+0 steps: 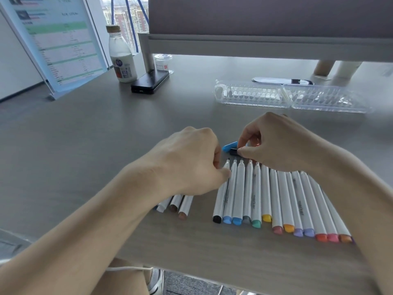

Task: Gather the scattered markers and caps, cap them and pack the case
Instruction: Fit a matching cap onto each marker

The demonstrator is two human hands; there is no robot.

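Nearest the person, below both hands, a row of markers (pixel 276 201) lies side by side on the desk (pixel 106 135). Their white barrels fan slightly, the coloured ends point toward the person and the bare tips point away. A few more markers (pixel 180 204) with brownish ends poke out from under the left wrist. The left hand (pixel 189 165) is curled, its thumb and fingers closing on the upper barrel of the black marker (pixel 221 196) at the row's left end. Just beyond those tips the right hand (pixel 276 143) pinches a black cap (pixel 233 151) between thumb and forefinger. A blue cap (pixel 229 145) sits touching it, and I cannot tell whether it is held or loose. Capping seems to be the step in hand, starting with black. The next move calls for lining the cap's mouth up with that fine tip and pushing it straight on until it seats. Well beyond both hands, the clear case (pixel 287 96) lies open, apparently holding no markers yet.
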